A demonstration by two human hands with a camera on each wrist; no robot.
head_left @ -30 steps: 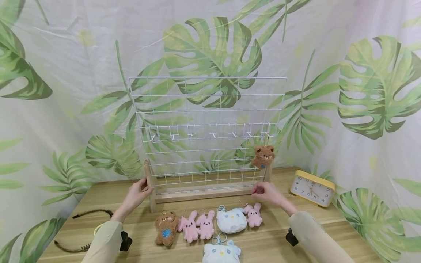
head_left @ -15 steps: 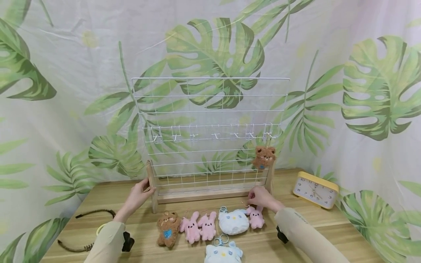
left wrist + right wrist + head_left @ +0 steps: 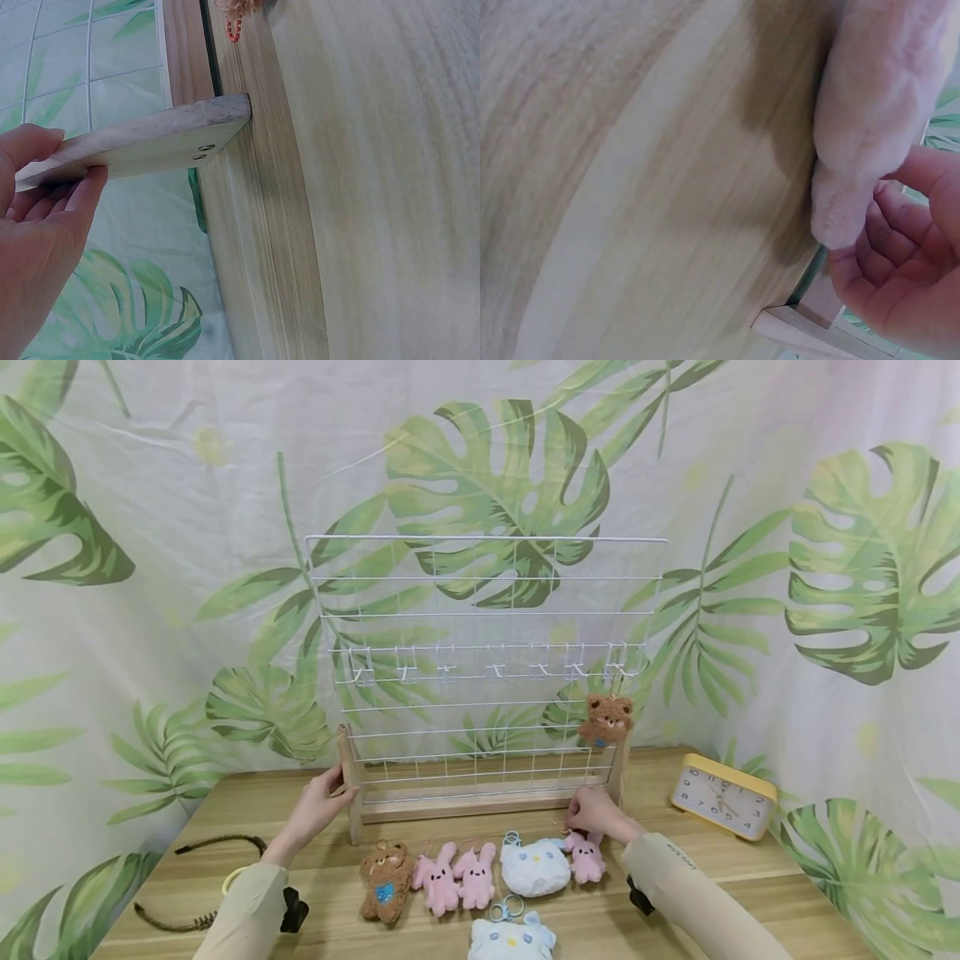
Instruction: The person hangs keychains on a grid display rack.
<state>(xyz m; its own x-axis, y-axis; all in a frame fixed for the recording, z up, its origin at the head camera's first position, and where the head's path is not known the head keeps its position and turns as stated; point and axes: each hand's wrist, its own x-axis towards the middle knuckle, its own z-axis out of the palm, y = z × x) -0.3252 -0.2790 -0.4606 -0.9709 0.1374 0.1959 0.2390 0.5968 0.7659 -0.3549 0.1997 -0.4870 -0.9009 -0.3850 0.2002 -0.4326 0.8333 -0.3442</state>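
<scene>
My left hand (image 3: 318, 806) grips the left wooden post (image 3: 356, 820) of a white wire grid rack (image 3: 487, 537); in the left wrist view, thumb and fingers lie on either side of the post (image 3: 165, 133). My right hand (image 3: 600, 812) is at the top of the rightmost pink bunny plush keychain (image 3: 587, 862), which lies on the table. The right wrist view has the thumb and forefinger around the ear end of the bunny (image 3: 870, 97), the other fingers curled. A brown bear plush (image 3: 606, 720) hangs from the rack's rightmost hook.
Several white hooks (image 3: 495, 670) line the grid. On the table lie a brown bear plush (image 3: 386, 887), two pink bunnies (image 3: 440, 887) and two white plush heads with blue rings (image 3: 536, 868). A yellow clock (image 3: 723, 799) stands right; a brown headband (image 3: 225, 841) lies left.
My right hand has moved from the rack's base bar down and slightly left to the top of the rightmost pink bunny. The left hand has stayed on the post. The head view has shifted slightly.
</scene>
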